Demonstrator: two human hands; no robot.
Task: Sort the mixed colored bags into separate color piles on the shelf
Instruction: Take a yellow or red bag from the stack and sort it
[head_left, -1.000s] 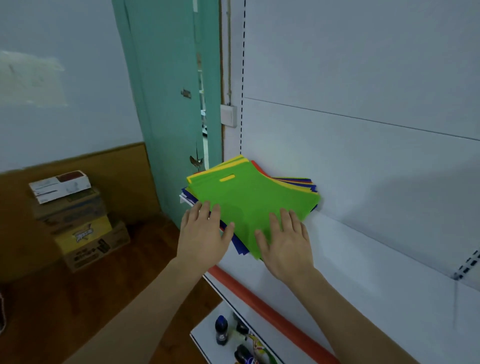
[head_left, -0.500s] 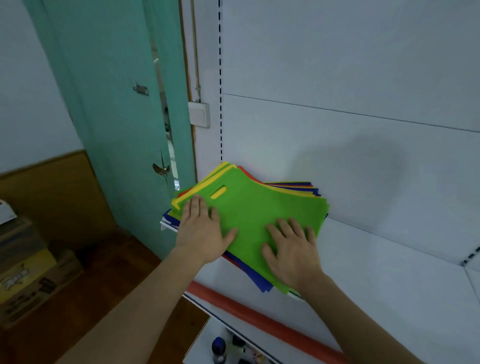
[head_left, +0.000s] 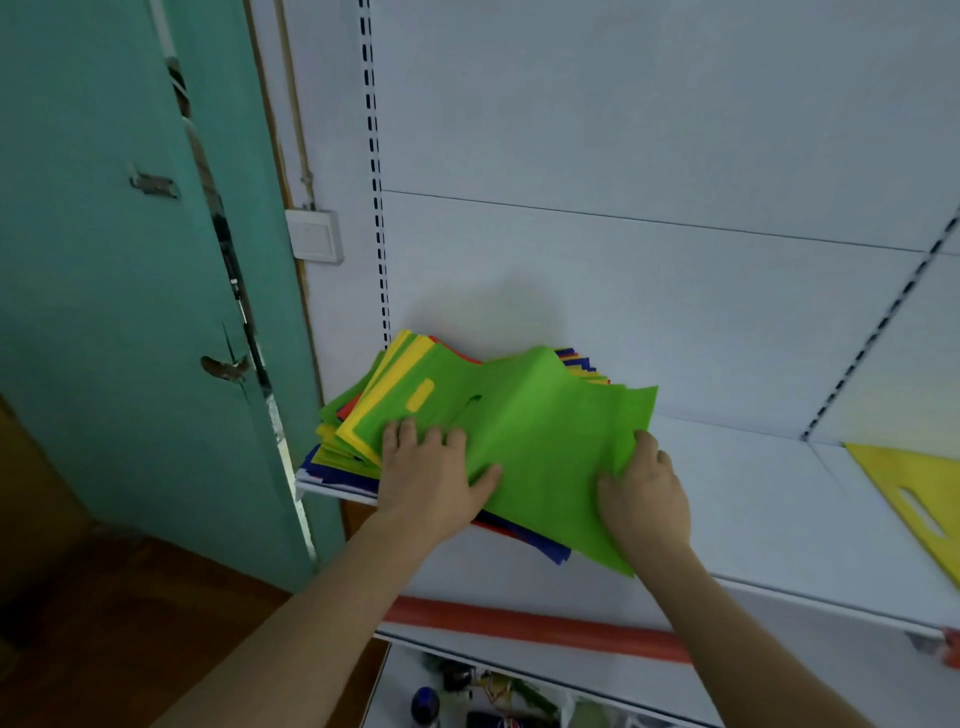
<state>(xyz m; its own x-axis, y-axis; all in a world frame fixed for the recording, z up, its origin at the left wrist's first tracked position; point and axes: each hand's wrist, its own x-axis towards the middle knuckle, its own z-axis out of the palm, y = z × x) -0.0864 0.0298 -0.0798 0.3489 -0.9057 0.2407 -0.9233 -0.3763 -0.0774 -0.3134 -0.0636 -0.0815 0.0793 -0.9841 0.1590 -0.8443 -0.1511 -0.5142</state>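
Note:
A mixed stack of flat bags in green, yellow, red and blue lies at the left end of the white shelf. The top green bag is shifted to the right and slightly buckled. My left hand lies flat on the stack, fingers spread, holding it down. My right hand grips the green bag's right edge, fingers curled over it. A lone yellow bag with a cut-out handle lies on the shelf at the far right, partly cut off by the frame.
A teal door stands just left of the shelf. The shelf's front edge carries an orange-red strip. A lower shelf holds bottles and small goods. The shelf's white surface shows between the stack and the yellow bag.
The top green bag has slid to the right off the stack and buckled. My right hand went from lying flat on it to gripping its right edge. The view has moved closer and rightward.

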